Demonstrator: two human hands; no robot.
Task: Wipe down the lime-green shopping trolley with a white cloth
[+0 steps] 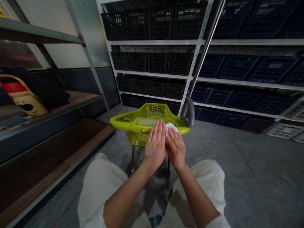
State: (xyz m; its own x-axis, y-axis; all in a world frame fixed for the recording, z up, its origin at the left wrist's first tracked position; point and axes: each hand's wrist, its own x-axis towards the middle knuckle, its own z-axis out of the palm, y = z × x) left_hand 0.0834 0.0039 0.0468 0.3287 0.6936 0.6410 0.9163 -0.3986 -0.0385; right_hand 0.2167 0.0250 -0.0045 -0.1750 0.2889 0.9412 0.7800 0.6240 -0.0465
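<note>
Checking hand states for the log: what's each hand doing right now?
Left hand: open, fingers straight, holding nothing visible.
Right hand: on a white wipe at the green cart rim; grip cannot be told.

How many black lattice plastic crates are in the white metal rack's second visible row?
4, side by side on a white metal shelf: leftmost crate, second crate, third crate, rightmost crate.
</note>
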